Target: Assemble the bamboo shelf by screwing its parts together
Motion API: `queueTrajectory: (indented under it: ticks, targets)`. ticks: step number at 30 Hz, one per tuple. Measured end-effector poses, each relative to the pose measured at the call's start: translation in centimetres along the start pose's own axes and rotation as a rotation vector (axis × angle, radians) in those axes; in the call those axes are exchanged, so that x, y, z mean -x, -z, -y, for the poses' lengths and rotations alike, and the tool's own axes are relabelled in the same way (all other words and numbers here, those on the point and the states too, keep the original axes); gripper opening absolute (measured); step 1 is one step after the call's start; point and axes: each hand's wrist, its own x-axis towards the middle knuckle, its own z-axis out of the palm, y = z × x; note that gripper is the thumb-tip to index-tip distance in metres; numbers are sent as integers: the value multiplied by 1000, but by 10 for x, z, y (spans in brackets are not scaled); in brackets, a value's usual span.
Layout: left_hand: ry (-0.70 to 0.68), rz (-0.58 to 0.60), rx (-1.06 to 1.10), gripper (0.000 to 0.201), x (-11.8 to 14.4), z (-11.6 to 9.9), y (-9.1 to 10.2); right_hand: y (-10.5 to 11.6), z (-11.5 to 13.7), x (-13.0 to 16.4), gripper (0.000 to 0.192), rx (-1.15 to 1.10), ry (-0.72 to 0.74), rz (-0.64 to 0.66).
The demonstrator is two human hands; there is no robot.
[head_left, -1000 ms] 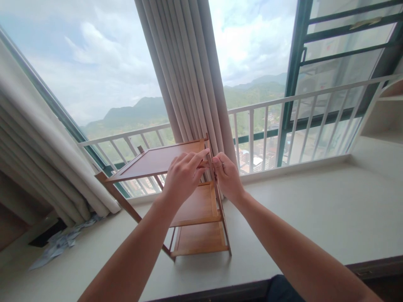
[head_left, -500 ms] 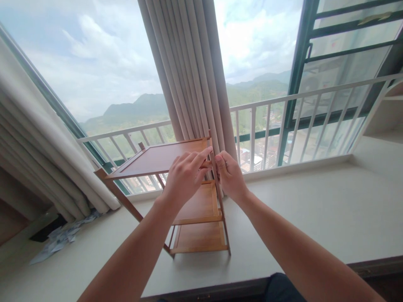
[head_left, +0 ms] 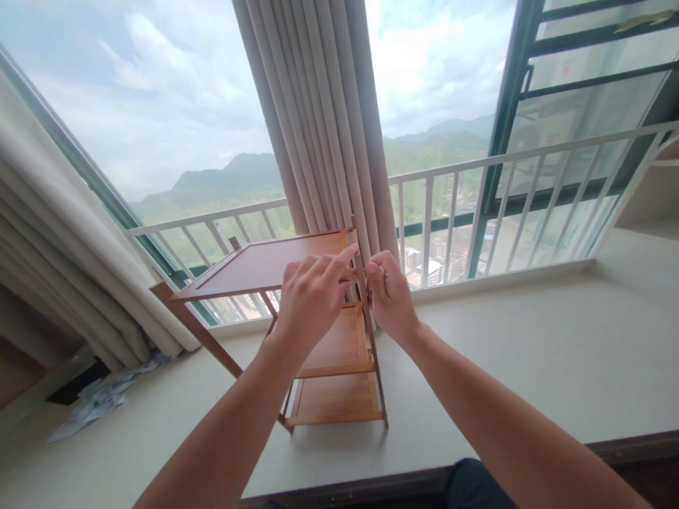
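Observation:
A brown wooden shelf rack (head_left: 339, 339) with three tiers stands on the white ledge, its top shelf (head_left: 254, 263) tilted in my view. My left hand (head_left: 314, 293) is closed on the rack's upper right corner, its fingers at the top shelf's front edge and the upright post (head_left: 359, 265). On the post's right side, my right hand (head_left: 390, 291) makes a tight pinch. A thin bit of metal shows between thumb and post; the rest of what the fingers hold is hidden.
The white ledge (head_left: 477, 353) runs under a window with a white railing (head_left: 450, 173). Behind the rack hangs a grey curtain (head_left: 329, 120); another curtain (head_left: 79, 247) is at left. Crumpled plastic or paper scraps (head_left: 100, 396) lie at lower left.
My right hand has turned slightly at the post and sits a little further right of it. My left hand keeps its hold on the rack's corner.

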Motion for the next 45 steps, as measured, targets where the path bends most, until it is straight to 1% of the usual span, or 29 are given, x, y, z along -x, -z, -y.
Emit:
queueTrajectory:
  ticks: [3, 8, 20, 24, 29, 32, 34, 37, 40, 45]
  targets:
    - [17, -18, -5, 48, 1, 2, -1, 1, -2, 0, 39, -34, -50, 2]
    - [14, -21, 6, 50, 1, 3, -2, 1, 0, -3, 41, -36, -56, 42]
    - [12, -44, 8, 46, 2, 2, -2, -2, -5, 2, 38, -26, -86, 2]
    - [11, -57, -1, 43, 2, 1, -2, -3, -4, 3, 37, 8, -45, -22]
    - [0, -73, -8, 41, 1, -1, -3, -5, -1, 5, 31, 84, 41, -76]
    - [-11, -76, -7, 42, 1, 0, -4, -5, 0, 5, 29, 115, 87, -83]
    - [-17, -89, -3, 42, 2, 1, -5, -5, 0, 4, 30, 118, 91, -76]
    - [-8, -105, 3, 42, 4, 2, -7, -4, -2, 2, 33, 79, 28, -34]
    - [-3, -108, 2, 40, 4, 2, -7, -4, -3, -1, 38, -20, -54, 14]
    - [-10, -108, 0, 39, 2, 1, -5, -2, -4, -7, 47, -99, -107, 57]
